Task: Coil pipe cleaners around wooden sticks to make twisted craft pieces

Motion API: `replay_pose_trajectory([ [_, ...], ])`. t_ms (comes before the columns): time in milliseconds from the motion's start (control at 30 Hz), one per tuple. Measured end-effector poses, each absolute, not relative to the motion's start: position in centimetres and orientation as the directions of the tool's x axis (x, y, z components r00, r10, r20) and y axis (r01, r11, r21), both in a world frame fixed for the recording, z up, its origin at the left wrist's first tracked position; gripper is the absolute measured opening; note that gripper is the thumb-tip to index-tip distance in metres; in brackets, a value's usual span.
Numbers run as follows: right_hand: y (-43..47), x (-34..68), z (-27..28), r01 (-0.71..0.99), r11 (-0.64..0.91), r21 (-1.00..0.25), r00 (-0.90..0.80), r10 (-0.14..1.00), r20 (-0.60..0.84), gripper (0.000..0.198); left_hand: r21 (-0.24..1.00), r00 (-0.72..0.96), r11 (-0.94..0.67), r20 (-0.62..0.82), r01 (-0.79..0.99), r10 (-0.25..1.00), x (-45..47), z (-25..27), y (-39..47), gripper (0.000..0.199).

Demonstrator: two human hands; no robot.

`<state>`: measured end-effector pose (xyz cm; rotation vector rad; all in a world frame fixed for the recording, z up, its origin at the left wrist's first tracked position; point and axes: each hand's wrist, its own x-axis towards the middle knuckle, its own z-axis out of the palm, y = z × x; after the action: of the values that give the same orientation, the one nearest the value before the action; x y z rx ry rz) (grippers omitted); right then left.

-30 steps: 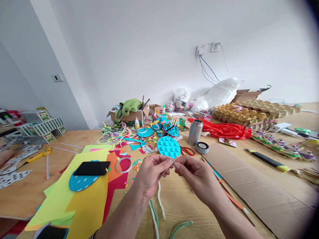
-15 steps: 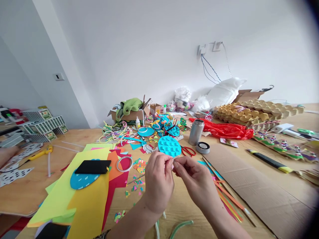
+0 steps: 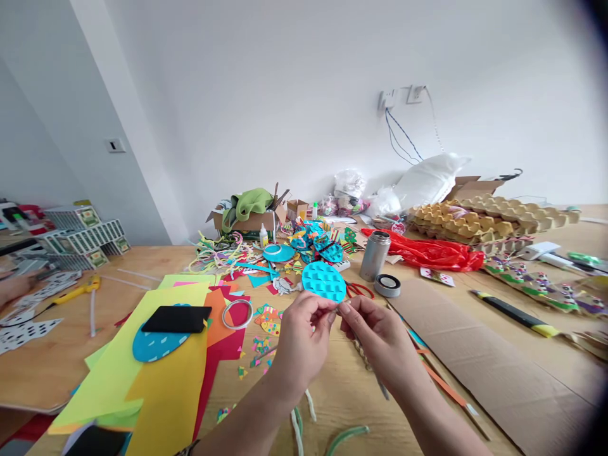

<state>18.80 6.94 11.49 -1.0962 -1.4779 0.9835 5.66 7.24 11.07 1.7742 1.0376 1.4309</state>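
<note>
So, green cloth (image 3: 253, 201) spilling over the rim of a cardboard box (image 3: 251, 223), uncapped steel flask (image 3: 374, 259), left hand (image 3: 303, 339) and right hand (image 3: 379, 334) pinching a thin grayish strand (image 3: 382, 388), worktop (image 3: 344, 377) showing beneath

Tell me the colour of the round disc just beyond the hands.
Bright blue; the disc shows best in the head view.

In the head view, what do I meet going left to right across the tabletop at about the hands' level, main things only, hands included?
Yellow glue gun → flat black rectangle → white ring → left hand → right hand → black-and-yellow knife.
</note>
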Motion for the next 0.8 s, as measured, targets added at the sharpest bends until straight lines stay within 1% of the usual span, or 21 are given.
replay_pose_trajectory([
  [133, 7.0, 19.2, 11.4, 0.258, 0.313, -0.914, -0.107, 0.949, 0.295, 0.034, 0.974, 0.243, -0.226, 0.212, 0.033, 0.947, 4.7, 11.8, 7.5, 0.016],
  [200, 7.0, 19.3, 11.4, 0.297, 0.323, -0.899, -0.136, 0.946, 0.295, 0.033, 0.995, 0.309, -0.092, 0.1, -0.04, 0.946, 4.2, 12.1, 7.7, 0.021],
  [267, 7.0, 19.3, 11.4, 0.313, 0.337, -0.888, -0.171, 0.94, 0.296, 0.033, 0.993, 0.342, 0.008, 0.031, -0.114, 0.939, 3.9, 12.2, 7.8, 0.025],
  [367, 6.9, 19.3, 11.4, 0.326, 0.365, -0.872, -0.207, 0.928, 0.311, 0.032, 0.983, 0.316, 0.052, 0.007, -0.177, 0.949, 3.9, 12.1, 8.1, 0.027],
  [433, 6.9, 19.3, 11.5, 0.319, 0.369, -0.873, -0.215, 0.925, 0.313, 0.03, 0.98, 0.251, 0.023, 0.029, -0.199, 0.968, 4.1, 12.0, 8.2, 0.026],
  [533, 6.9, 19.4, 11.8, 0.261, 0.349, -0.9, -0.248, 0.925, 0.287, 0.026, 0.975, 0.171, -0.003, 0.042, -0.22, 0.984, 4.3, 11.9, 8.2, 0.022],
  [600, 6.9, 19.6, 12.1, 0.218, 0.307, -0.926, -0.281, 0.929, 0.242, 0.025, 0.974, 0.173, 0.011, 0.029, -0.226, 0.984, 4.3, 12.0, 8.1, 0.021],
  [700, 6.9, 19.7, 12.4, 0.137, 0.212, -0.968, -0.34, 0.927, 0.155, 0.029, 0.968, 0.2, 0.044, 0.006, -0.246, 0.98, 4.2, 12.1, 8.1, 0.02],
  [800, 7.1, 19.7, 12.3, -0.014, 0.107, -0.994, -0.374, 0.921, 0.105, 0.031, 0.959, 0.228, 0.064, 0.001, -0.276, 0.974, 4.2, 12.3, 8.0, 0.02],
])
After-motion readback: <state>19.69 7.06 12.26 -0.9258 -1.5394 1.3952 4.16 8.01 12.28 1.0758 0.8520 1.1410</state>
